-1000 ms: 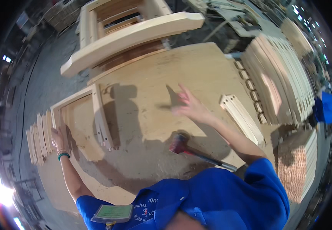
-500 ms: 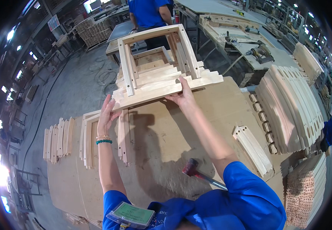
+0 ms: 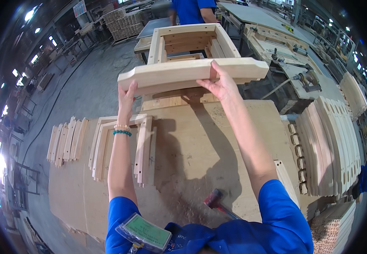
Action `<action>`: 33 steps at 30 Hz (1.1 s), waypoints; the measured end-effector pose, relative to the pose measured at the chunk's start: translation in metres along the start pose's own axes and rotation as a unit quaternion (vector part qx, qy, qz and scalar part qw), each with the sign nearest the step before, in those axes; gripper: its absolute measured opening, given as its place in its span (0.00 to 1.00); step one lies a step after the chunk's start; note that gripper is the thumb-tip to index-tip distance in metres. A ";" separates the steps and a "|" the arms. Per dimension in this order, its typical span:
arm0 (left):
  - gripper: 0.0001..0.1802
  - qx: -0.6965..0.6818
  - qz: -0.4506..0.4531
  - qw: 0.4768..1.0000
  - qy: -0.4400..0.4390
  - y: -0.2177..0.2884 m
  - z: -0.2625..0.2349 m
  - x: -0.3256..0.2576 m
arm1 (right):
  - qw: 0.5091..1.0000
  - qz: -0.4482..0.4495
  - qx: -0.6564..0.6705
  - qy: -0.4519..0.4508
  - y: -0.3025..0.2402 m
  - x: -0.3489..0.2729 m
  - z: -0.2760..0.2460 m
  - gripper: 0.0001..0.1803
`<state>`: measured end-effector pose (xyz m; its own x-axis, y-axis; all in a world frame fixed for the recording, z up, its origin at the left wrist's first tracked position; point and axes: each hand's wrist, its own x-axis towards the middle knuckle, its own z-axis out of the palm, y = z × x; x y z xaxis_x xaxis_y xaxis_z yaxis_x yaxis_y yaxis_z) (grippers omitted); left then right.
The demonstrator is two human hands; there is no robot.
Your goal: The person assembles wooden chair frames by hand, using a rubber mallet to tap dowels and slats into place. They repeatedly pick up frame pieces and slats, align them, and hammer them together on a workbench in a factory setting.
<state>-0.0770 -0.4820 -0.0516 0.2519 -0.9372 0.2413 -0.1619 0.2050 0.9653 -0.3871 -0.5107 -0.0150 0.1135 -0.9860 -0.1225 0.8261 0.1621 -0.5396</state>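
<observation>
above the pale plywood workbench (image 3: 217,139), a pale wooden chair frame with a broad curved rail (image 3: 192,63) is held up at arm's length. the left hand (image 3: 126,95) is closed on the rail's left end, thumb under and fingers over it; the right hand (image 3: 221,84) is clamped on the rail right of its middle, fingers on top. at the lower edge, a clear rectangular badge sleeve with a green card (image 3: 144,232) is seen against the blue shirt. on the bench, a u-shaped wooden frame part (image 3: 122,146) lies below the left forearm, loose slats (image 3: 67,139) left of it, a red-headed mallet (image 3: 217,202) near the right elbow, and stacked curved slats (image 3: 331,144) at right.
</observation>
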 end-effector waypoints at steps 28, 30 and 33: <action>0.38 -0.096 0.113 0.987 0.067 0.017 0.015 0.088 | 0.927 -0.076 -0.364 -0.046 -0.036 0.075 0.015 0.27; 0.37 -0.121 0.117 0.984 0.056 0.016 0.022 0.087 | 0.919 -0.110 -0.377 -0.050 -0.042 0.078 0.016 0.26; 0.35 -0.129 0.121 0.982 0.072 0.016 0.028 0.087 | 0.907 -0.146 -0.390 -0.068 -0.053 0.087 0.028 0.28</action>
<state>-0.0839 -0.5683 -0.0180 0.3702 -0.8066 0.4608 0.0087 0.4991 0.8665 -0.4058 -0.6060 0.0258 0.0624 -0.9786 0.1958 0.1968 -0.1803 -0.9637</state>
